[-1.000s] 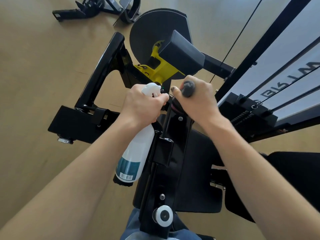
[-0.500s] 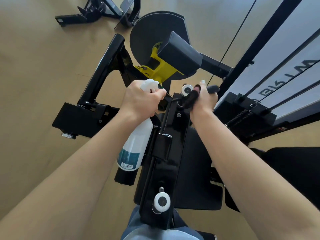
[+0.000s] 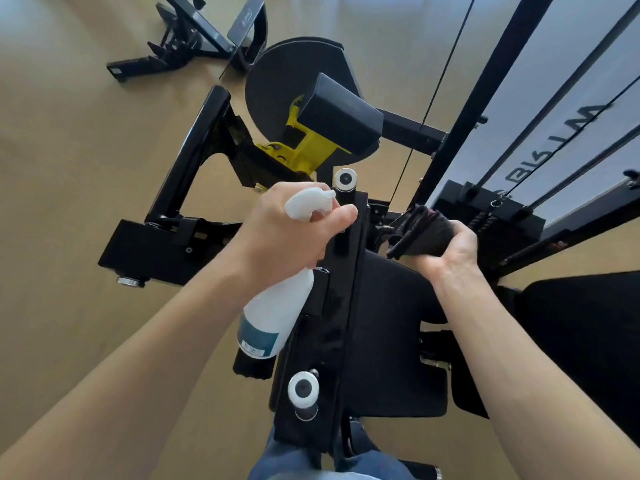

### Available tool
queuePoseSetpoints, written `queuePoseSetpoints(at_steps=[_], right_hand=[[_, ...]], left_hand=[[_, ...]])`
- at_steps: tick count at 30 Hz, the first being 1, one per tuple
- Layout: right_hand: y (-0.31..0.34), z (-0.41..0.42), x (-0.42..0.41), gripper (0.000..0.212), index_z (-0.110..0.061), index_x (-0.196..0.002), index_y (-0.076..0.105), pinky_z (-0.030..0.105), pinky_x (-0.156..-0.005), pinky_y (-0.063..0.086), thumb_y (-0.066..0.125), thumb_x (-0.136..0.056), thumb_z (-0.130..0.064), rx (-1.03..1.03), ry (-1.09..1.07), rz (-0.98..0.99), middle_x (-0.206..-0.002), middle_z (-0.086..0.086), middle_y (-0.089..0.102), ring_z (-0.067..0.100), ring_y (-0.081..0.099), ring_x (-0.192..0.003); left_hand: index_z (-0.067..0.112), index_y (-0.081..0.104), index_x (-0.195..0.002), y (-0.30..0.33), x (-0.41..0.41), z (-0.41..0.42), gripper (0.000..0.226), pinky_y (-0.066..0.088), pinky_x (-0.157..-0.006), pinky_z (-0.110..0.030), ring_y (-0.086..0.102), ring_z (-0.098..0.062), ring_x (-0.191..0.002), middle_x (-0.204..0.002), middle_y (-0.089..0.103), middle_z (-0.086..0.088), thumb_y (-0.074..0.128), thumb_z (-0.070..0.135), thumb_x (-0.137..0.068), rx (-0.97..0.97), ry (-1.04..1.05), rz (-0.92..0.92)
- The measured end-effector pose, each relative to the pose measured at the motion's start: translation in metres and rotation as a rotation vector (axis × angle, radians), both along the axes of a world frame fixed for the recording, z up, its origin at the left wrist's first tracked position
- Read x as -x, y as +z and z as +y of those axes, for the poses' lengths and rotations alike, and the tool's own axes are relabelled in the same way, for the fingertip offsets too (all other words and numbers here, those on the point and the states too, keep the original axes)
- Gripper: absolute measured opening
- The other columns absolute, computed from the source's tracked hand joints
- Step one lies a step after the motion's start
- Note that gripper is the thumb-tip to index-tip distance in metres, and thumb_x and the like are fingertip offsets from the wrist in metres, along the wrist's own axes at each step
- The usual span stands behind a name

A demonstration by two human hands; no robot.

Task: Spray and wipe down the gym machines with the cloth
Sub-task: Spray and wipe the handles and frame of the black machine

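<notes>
Underfoot, tan floor [image 3: 69, 202], perhaps wood; black gym machine [image 3: 381, 323].

Upside-down lettering on the white panel [image 3: 571, 109] cannot be read whole.

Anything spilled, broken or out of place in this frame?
Nothing stands out. The left hand grips the spray bottle beside the machine's black bar; the right hand holds the folded dark cloth. No spill shows.

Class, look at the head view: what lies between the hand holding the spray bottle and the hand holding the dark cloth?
In the head view, the machine's black upright bar runs between the left hand with the spray bottle and the right hand with the cloth.
</notes>
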State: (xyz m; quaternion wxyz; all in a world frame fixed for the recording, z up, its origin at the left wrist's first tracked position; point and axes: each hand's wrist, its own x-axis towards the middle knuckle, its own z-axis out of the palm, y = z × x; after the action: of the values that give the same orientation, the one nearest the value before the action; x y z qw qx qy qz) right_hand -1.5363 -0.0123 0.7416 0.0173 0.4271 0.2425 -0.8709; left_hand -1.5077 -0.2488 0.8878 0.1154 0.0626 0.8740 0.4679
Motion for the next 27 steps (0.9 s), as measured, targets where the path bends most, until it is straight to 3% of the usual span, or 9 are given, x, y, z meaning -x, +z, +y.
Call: queuePoseSetpoints(at_steps=[5, 10, 13, 15, 18, 21, 23, 25, 27], right_hand=[[0.004, 0.0, -0.004, 0.015, -0.012, -0.091, 0.064, 0.054, -0.103, 0.047, 0.054, -0.08, -0.015, 0.097, 0.052, 0.021, -0.124, 0.009, 0.07, 0.03, 0.066, -0.119], [0.0, 0.007, -0.003, 0.028, -0.01, -0.107, 0.063, 0.062, -0.105, 0.044, 0.06, -0.08, -0.009, 0.139, -0.024, 0.046, -0.128, 0.013, 0.068, 0.037, 0.065, -0.119], [0.0, 0.008, -0.002, 0.028, -0.01, -0.112, 0.063, 0.062, -0.105, 0.045, 0.059, -0.084, -0.009, 0.154, -0.023, 0.051, -0.129, 0.018, 0.067, 0.042, 0.065, -0.117], [0.001, 0.008, 0.0, 0.024, -0.01, -0.109, 0.063, 0.06, -0.106, 0.045, 0.059, -0.085, -0.01, 0.156, -0.012, 0.05, -0.13, 0.017, 0.067, 0.04, 0.064, -0.118], [0.001, 0.007, 0.005, 0.02, -0.01, -0.106, 0.063, 0.058, -0.106, 0.045, 0.06, -0.087, -0.012, 0.144, 0.013, 0.046, -0.124, 0.013, 0.069, 0.038, 0.065, -0.118], [0.003, 0.001, 0.014, 0.015, -0.013, -0.104, 0.06, 0.054, -0.104, 0.048, 0.062, -0.089, -0.015, 0.032, 0.07, 0.056, -0.112, 0.013, 0.069, 0.032, 0.067, -0.113], [0.003, -0.008, 0.022, 0.018, -0.015, -0.111, 0.058, 0.052, -0.101, 0.051, 0.062, -0.094, -0.019, -0.094, 0.131, 0.09, -0.122, 0.017, 0.069, 0.032, 0.068, -0.114], [0.006, -0.023, 0.031, 0.012, -0.023, -0.112, 0.056, 0.047, -0.095, 0.056, 0.059, -0.101, -0.024, -0.311, 0.216, 0.119, -0.121, 0.014, 0.068, 0.029, 0.068, -0.112], [0.006, -0.039, 0.042, 0.009, -0.029, -0.111, 0.057, 0.041, -0.093, 0.057, 0.056, -0.103, -0.033, -0.611, 0.335, 0.171, -0.115, 0.007, 0.066, 0.025, 0.067, -0.111]], left_hand=[[0.005, 0.065, -0.084, -0.02, 0.003, 0.029, 0.034, 0.054, -0.059, -0.025, 0.057, -0.011, -0.052, -0.059, 0.059, 0.0, 0.067, 0.033, -0.102, -0.059, -0.006, -0.263], [0.003, 0.069, -0.101, -0.055, 0.014, 0.051, 0.037, 0.059, -0.089, -0.046, 0.062, -0.017, -0.065, -0.073, 0.067, -0.008, 0.066, 0.04, -0.1, 0.003, 0.143, -0.325], [0.0, 0.071, -0.099, -0.071, 0.023, 0.056, 0.042, 0.059, -0.094, -0.049, 0.06, -0.018, -0.065, -0.077, 0.065, -0.006, 0.068, 0.042, -0.1, -0.071, 0.31, -0.418], [0.004, 0.069, -0.099, -0.082, 0.027, 0.057, 0.045, 0.063, -0.091, -0.047, 0.061, -0.018, -0.062, -0.075, 0.067, -0.005, 0.071, 0.049, -0.096, -0.083, 0.426, -0.459], [0.004, 0.068, -0.112, -0.087, 0.03, 0.061, 0.06, 0.056, -0.066, -0.031, 0.063, -0.013, -0.059, -0.077, 0.069, -0.005, 0.068, 0.061, -0.093, -0.016, 0.514, -0.473], [0.001, 0.066, -0.112, -0.083, 0.031, 0.064, 0.066, 0.039, -0.057, -0.027, 0.059, -0.009, -0.058, -0.078, 0.067, -0.008, 0.06, 0.065, -0.097, 0.057, 0.481, -0.436], [0.002, 0.065, -0.112, -0.077, 0.032, 0.063, 0.065, 0.038, -0.057, -0.027, 0.058, -0.008, -0.059, -0.078, 0.067, -0.008, 0.059, 0.065, -0.097, 0.059, 0.473, -0.416], [0.006, 0.065, -0.106, -0.069, 0.034, 0.061, 0.061, 0.038, -0.058, -0.028, 0.059, -0.007, -0.057, -0.074, 0.067, -0.006, 0.059, 0.066, -0.097, 0.04, 0.468, -0.379], [0.012, 0.063, -0.088, -0.059, 0.033, 0.059, 0.054, 0.039, -0.055, -0.025, 0.061, -0.002, -0.05, -0.069, 0.065, -0.003, 0.059, 0.065, -0.097, 0.039, 0.45, -0.282]])
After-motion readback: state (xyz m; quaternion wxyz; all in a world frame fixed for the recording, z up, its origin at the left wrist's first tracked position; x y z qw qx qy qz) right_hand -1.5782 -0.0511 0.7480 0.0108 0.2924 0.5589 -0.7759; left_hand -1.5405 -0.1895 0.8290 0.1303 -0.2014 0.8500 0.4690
